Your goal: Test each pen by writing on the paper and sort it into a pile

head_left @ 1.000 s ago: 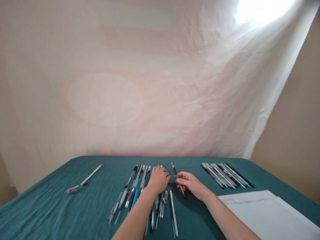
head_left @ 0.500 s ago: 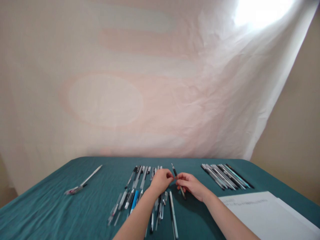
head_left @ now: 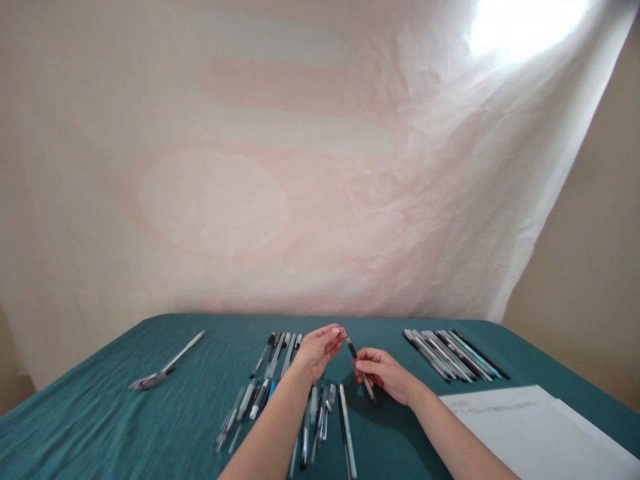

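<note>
Head view is looking down over a table draped in a teal cloth [head_left: 125,413], with both bare forearms reaching forward from the bottom edge. Nearest, below and to the right of the right hand [head_left: 384,375], sheets of white paper [head_left: 525,433] are lying flat on the cloth. Under the left wrist and trailing back toward the person, a loose pile of pens [head_left: 260,397] is lying fanned out; a long white pen [head_left: 348,430] is lying at the pile's right edge, between the two forearms. The right hand is curling its fingers and thumb around the middle of a dark pen [head_left: 353,350], gripping it just above the cloth; the pen is tilting, with its lower end pointing back past the right hand toward the person and its upper end slanting up toward the left hand [head_left: 315,351]. The left hand is lifting clear of the pile with its palm partly turned up, and its thumb and fingertips are closing in a pinch on the pen's upper end, so the two hands are sitting just beside each other with the pen between them. Farther out, beyond and to the right of the right hand, a tidy row of pens [head_left: 453,353] is lying side by side; well off to the left of the left hand, a single light pen [head_left: 170,363] is lying alone. Behind the table, a pale creased backdrop sheet [head_left: 300,167] is hanging.
</note>
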{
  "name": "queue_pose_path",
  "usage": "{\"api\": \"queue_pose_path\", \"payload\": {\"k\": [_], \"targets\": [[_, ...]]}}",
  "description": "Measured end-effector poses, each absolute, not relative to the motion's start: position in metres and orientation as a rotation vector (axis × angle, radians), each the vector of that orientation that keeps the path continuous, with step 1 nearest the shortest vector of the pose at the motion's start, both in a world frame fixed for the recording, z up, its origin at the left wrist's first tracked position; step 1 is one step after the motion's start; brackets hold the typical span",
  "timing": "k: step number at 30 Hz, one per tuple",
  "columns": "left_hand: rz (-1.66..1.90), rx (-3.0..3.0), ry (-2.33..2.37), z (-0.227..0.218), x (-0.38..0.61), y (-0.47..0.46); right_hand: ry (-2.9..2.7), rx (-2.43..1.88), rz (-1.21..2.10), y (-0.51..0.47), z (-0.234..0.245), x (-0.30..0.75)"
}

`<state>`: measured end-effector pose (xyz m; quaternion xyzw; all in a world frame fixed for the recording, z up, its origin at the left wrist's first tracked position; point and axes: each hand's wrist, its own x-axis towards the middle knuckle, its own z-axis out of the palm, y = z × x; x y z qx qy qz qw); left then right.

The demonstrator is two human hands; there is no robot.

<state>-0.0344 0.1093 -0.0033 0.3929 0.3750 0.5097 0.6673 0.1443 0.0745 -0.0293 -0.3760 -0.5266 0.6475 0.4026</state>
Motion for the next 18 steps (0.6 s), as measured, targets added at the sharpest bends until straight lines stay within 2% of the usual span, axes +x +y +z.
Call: {"api": "queue_pose_path", "payload": {"k": [7,18], "targets": [[1.126,0.691,0.742,-0.0026,-0.0357,0.1112,-1.352,-0.979,1.608,0.0755,-0.0311,0.1437],[1.095,0.699,0.759,-0.0003,-0.0327,0.1077,-1.375,-0.985,1.597,0.0753,-0.0302,0.1436]]}}
